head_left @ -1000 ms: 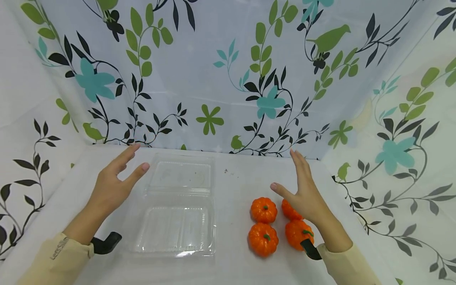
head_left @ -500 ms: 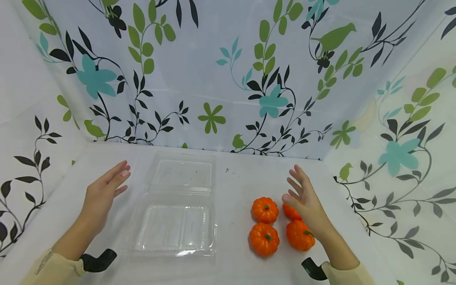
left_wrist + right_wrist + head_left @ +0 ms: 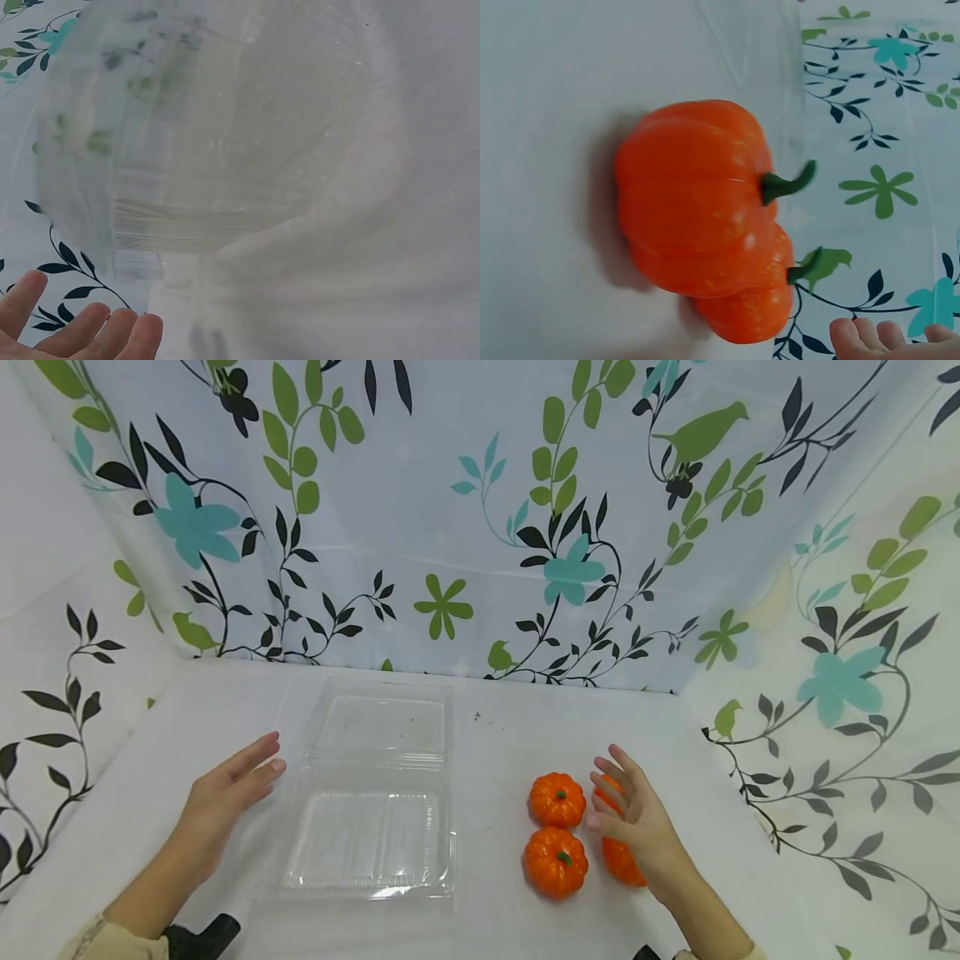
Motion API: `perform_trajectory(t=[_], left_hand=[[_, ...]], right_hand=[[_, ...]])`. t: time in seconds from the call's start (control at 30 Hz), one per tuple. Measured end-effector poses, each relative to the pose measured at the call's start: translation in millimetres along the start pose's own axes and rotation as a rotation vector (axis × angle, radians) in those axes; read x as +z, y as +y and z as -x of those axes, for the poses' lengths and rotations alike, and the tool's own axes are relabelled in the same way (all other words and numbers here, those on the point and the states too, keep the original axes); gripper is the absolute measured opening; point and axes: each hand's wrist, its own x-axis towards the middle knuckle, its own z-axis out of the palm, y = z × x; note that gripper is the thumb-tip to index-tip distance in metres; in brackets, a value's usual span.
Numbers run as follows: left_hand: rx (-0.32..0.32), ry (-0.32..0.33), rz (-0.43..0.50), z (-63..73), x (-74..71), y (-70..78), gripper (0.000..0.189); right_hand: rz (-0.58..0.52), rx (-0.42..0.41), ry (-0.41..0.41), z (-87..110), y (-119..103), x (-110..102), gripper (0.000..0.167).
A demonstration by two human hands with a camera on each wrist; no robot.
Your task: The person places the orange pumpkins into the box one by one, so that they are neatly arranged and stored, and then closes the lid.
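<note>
A clear plastic clamshell box (image 3: 367, 839) lies opened flat on the white table, its lid half (image 3: 386, 727) toward the back wall. My left hand (image 3: 221, 806) hovers left of the box with relaxed fingers, holding nothing. Several small orange toy pumpkins with green stems stand grouped right of the box. Two are fully visible, the front-left pumpkin (image 3: 556, 863) and the back-left pumpkin (image 3: 557, 800). My right hand (image 3: 637, 827) is over the right-hand pumpkins (image 3: 622, 862), partly hiding them, its fingers loosely bent around nothing. The right wrist view shows a large pumpkin (image 3: 690, 199) overlapping another (image 3: 746, 319).
The white tabletop (image 3: 491, 927) meets a leaf-and-bird patterned cloth (image 3: 420, 485) behind it and on both sides. Small dark specks (image 3: 480, 717) mark the table behind the pumpkins. A black device (image 3: 201, 937) sits at my left wrist.
Both hands have drawn back toward me and lower in the head view, their fingers less spread. The right hand now covers more of the right-hand pumpkins. Box and pumpkins stay put.
</note>
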Motion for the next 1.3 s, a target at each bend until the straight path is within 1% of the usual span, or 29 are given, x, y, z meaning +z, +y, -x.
perform_trajectory(t=[0.17, 0.27, 0.4, 0.53, 0.67, 0.8, 0.93, 1.07, 1.2, 1.3], left_hand=[[-0.048, -0.005, -0.074, 4.2, 2.1, -9.8, 0.069], [-0.085, -0.011, -0.158, 5.3, 3.2, -12.2, 0.074], [-0.083, -0.043, -0.256, 6.9, 4.3, -12.8, 0.08], [-0.054, -0.07, -0.301, 9.1, 4.2, -11.9, 0.085], [-0.052, -0.09, -0.317, 12.0, 3.4, -11.3, 0.087], [-0.043, -0.113, -0.296, 14.6, 2.6, -12.7, 0.088], [-0.036, -0.153, -0.243, 17.1, 1.0, -15.5, 0.091], [-0.036, -0.198, -0.205, 18.9, -1.8, -16.4, 0.096], [-0.041, -0.247, -0.236, 21.2, -6.0, -15.2, 0.102], [-0.055, -0.302, -0.281, 24.0, -9.0, -13.2, 0.104]], right_hand=[[0.019, 0.065, 0.016, 8.5, 10, 8, 0.099], [0.027, 0.109, 0.025, 12.8, 16, 14, 0.101], [0.055, 0.163, 0.053, 17.9, 22, 21, 0.101], [0.085, 0.183, 0.071, 22.7, 26, 27, 0.1], [0.109, 0.16, 0.073, 27.6, 30, 31, 0.102], [0.142, 0.137, 0.085, 31.0, 34, 32, 0.106], [0.209, 0.171, 0.107, 32.5, 36, 34, 0.107], [0.275, 0.2, 0.112, 34.7, 38, 36, 0.11], [0.282, 0.223, 0.111, 37.3, 42, 39, 0.111], [0.288, 0.251, 0.112, 39.1, 44, 40, 0.113]])
